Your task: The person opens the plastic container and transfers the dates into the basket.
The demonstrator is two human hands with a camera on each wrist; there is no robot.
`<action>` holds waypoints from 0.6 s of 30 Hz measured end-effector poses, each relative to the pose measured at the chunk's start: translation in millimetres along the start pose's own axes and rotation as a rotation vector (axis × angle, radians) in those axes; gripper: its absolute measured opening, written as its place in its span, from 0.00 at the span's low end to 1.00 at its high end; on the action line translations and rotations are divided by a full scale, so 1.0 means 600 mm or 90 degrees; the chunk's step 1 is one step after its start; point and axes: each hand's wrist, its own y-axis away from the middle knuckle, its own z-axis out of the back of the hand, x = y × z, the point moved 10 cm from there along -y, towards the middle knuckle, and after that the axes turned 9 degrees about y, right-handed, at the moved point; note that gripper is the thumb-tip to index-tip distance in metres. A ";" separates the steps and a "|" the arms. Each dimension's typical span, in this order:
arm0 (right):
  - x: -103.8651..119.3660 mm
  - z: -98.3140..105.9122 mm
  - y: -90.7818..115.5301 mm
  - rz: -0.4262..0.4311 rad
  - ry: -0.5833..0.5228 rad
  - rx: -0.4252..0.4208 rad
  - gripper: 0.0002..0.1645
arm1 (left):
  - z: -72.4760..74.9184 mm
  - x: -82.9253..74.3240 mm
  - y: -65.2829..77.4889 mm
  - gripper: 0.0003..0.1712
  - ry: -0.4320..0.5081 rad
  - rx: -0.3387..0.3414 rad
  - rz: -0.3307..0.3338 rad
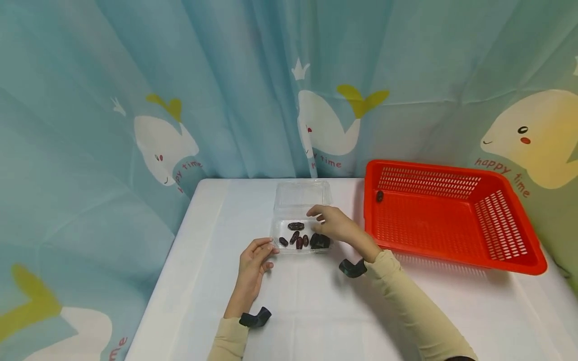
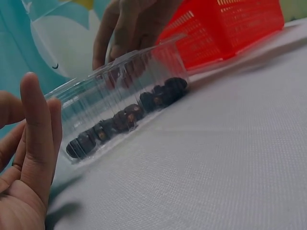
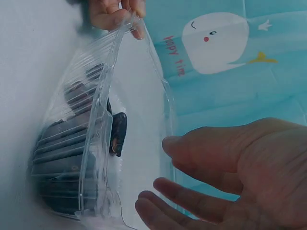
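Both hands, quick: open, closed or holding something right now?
Left hand: closed, pinching the left edge of the clear box.
Right hand: open, holding nothing, above the box.

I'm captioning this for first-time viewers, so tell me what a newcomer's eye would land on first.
Most likely the bright red basket on the right of the table, with one dark fruit in its far left part. Next, the open clear box near the middle, several dark fruits inside, the left hand at its left edge and the right hand above its right side.
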 end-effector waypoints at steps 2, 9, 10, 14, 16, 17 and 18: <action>0.000 -0.002 -0.002 0.002 -0.005 0.000 0.22 | 0.000 0.001 0.002 0.16 0.004 -0.002 0.003; 0.000 -0.018 -0.011 0.000 -0.013 0.008 0.21 | -0.003 -0.004 0.000 0.13 0.013 0.008 0.002; -0.001 -0.019 -0.013 -0.003 -0.014 0.008 0.21 | -0.004 -0.005 -0.002 0.13 0.014 0.009 0.001; -0.003 -0.027 -0.023 -0.008 -0.027 0.006 0.21 | -0.007 -0.007 -0.006 0.13 0.009 0.009 -0.002; -0.002 -0.032 -0.029 -0.006 -0.028 0.001 0.20 | -0.005 -0.005 -0.006 0.13 0.005 0.006 -0.002; -0.002 -0.035 -0.032 -0.007 -0.029 -0.003 0.20 | -0.005 -0.004 -0.006 0.13 0.004 0.005 -0.001; -0.002 -0.038 -0.034 -0.011 -0.028 -0.007 0.20 | -0.005 -0.003 -0.005 0.13 0.005 0.006 0.000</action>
